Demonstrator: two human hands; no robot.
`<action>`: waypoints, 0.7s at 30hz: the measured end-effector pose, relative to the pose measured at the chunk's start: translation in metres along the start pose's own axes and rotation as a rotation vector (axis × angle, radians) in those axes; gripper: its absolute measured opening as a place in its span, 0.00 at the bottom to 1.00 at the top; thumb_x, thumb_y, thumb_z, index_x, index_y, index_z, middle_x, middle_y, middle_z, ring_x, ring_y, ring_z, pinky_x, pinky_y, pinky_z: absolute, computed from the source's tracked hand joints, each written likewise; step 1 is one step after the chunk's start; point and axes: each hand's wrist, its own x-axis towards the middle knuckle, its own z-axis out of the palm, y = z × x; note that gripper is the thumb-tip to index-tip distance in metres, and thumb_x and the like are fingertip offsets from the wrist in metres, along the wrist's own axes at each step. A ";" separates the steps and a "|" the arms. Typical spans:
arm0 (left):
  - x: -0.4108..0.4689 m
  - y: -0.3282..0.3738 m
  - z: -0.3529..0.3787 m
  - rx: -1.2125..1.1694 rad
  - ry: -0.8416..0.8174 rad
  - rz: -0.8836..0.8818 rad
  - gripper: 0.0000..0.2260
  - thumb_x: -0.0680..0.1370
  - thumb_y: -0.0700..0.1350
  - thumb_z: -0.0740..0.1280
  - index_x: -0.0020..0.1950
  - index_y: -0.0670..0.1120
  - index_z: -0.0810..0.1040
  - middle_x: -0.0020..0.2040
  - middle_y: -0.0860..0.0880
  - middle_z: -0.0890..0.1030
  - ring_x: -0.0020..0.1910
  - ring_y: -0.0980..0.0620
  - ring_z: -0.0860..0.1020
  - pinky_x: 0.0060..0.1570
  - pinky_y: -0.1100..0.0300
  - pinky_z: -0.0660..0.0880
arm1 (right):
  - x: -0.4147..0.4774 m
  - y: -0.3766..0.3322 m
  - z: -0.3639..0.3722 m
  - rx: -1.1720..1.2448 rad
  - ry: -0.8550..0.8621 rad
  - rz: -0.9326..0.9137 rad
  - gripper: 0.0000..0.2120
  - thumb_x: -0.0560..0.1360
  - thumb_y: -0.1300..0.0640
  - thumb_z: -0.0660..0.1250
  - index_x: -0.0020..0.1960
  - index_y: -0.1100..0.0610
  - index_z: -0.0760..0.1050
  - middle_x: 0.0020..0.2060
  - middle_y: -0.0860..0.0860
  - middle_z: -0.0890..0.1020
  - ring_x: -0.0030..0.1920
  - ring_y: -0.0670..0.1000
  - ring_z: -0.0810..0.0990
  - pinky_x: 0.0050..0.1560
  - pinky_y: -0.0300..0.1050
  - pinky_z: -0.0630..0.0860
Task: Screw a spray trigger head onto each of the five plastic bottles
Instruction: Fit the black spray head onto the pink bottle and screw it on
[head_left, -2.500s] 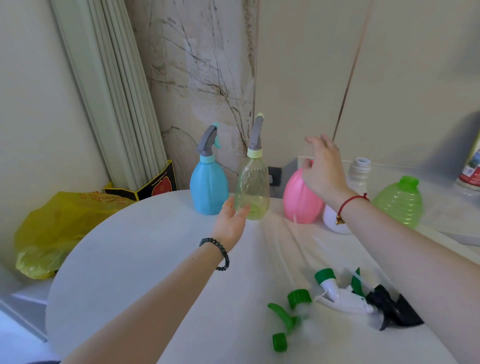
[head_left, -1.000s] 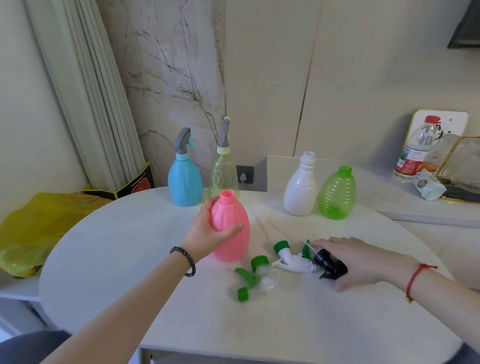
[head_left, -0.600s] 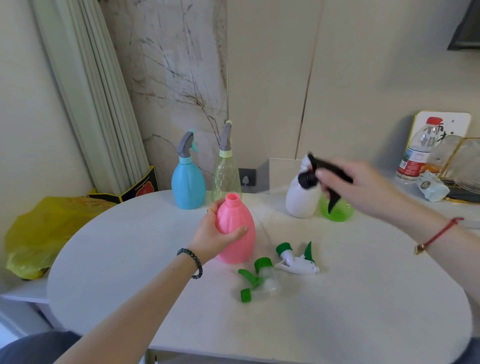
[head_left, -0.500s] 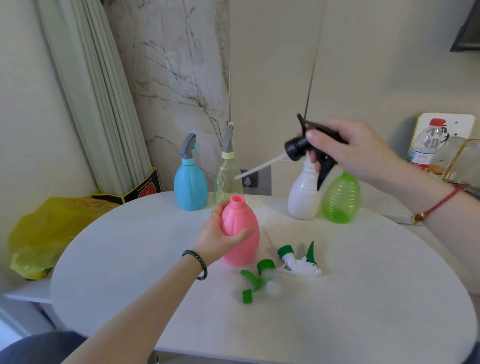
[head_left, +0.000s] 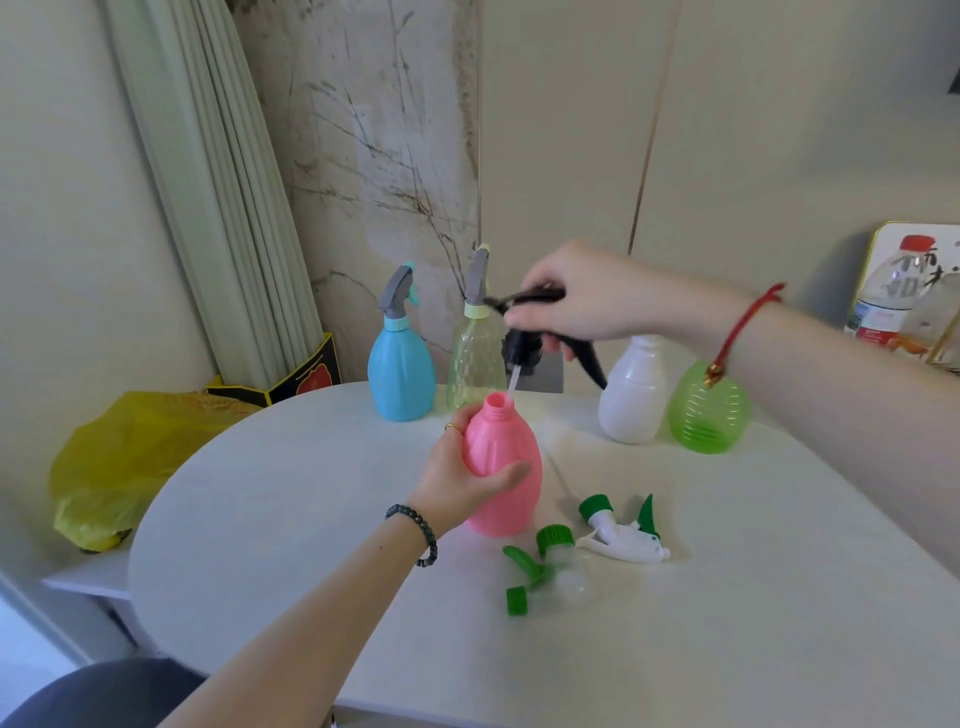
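While the dip tube (head_left: 511, 383) is fed into the pink bottle (head_left: 506, 470), steadiness is needed.
Left hand (head_left: 457, 480) clamped on the bottle mid-counter (head_left: 727, 623); right hand (head_left: 587, 304) clasped on the black trigger head (head_left: 524, 349), best lowered straight before turning.

Head camera, one view, looking forward and down

It looks from the near edge of the round white table (head_left: 727, 649) toward its far edge and the wall, close above both forearms.
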 end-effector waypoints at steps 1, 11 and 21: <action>0.000 0.000 0.000 -0.001 -0.002 0.005 0.31 0.64 0.50 0.75 0.60 0.60 0.60 0.51 0.58 0.73 0.50 0.59 0.74 0.45 0.61 0.73 | 0.003 0.003 0.010 -0.012 -0.032 -0.006 0.07 0.74 0.55 0.65 0.43 0.59 0.76 0.30 0.53 0.81 0.23 0.45 0.77 0.28 0.35 0.74; -0.001 0.000 0.000 -0.001 0.018 0.021 0.31 0.65 0.49 0.74 0.60 0.60 0.59 0.50 0.63 0.71 0.49 0.65 0.73 0.40 0.71 0.71 | 0.023 0.023 0.040 0.038 -0.178 0.037 0.03 0.70 0.59 0.70 0.41 0.59 0.78 0.35 0.56 0.84 0.30 0.48 0.82 0.35 0.42 0.80; -0.001 0.002 -0.001 -0.010 0.005 0.030 0.31 0.65 0.48 0.75 0.61 0.59 0.60 0.51 0.60 0.73 0.51 0.58 0.75 0.47 0.65 0.72 | 0.030 -0.003 0.047 0.187 -0.276 0.408 0.10 0.74 0.56 0.57 0.37 0.60 0.68 0.34 0.56 0.72 0.37 0.61 0.77 0.32 0.51 0.81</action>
